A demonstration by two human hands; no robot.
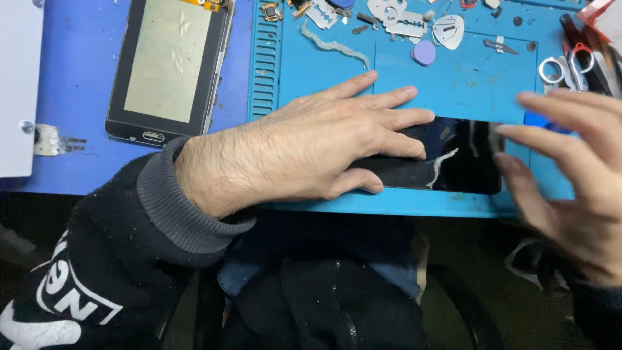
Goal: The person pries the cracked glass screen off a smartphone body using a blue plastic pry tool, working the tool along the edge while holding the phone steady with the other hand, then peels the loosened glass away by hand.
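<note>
Pressing black phone flat, left hand open | right hand open, empty | scissors, picks behind.

worktop: blue table fills the upper part of the view; its front edge runs left to right about halfway down.
mat: lighter blue work mat covers the worktop's right part, reaching the front edge; a column of slots runs along its left edge.
left edge: white panel with a screw lies over the worktop's far left corner.
floor: dark and in shadow below the front edge; detail cannot be told.
light: even, bright on the worktop.
</note>
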